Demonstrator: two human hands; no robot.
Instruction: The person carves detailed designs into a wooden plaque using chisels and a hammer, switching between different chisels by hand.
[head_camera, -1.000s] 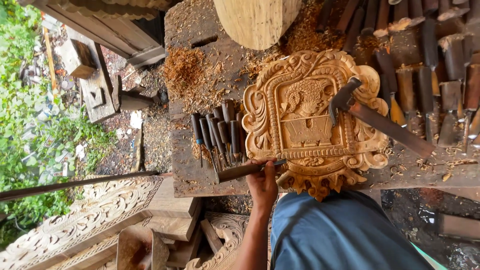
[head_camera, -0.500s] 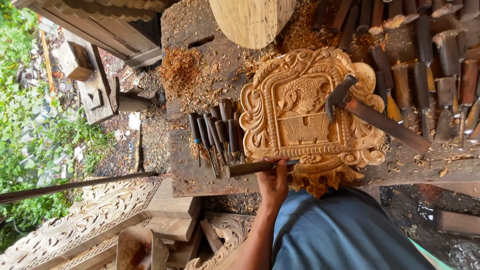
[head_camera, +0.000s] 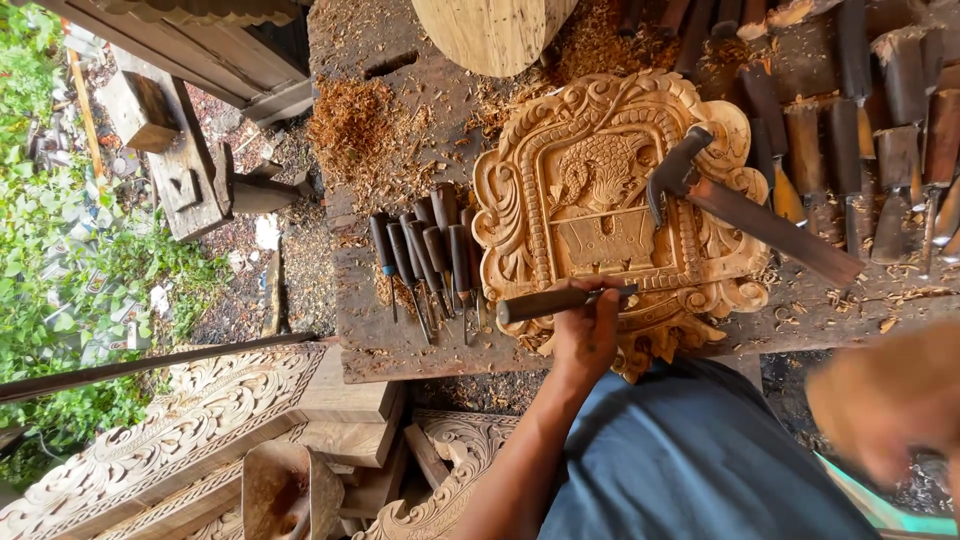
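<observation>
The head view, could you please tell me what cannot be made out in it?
- Right hand: motion-blurred, so its grip is unclear.
- Chisel: its tip is hidden under the left hand.
- Carved panel: its lower edge is hidden behind that hand.
- Tools at right: cut off by the frame edge.

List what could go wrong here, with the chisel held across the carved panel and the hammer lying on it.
1. The left hand grips the chisel low on the carved panel, close to its delicate scrolls; a slip could chip them.
2. The hammer rests loose on the raised carving and could slide or dent it.
3. The right hand is blurred at the frame's edge; a hurried reach might knock the tools beside it.
</observation>
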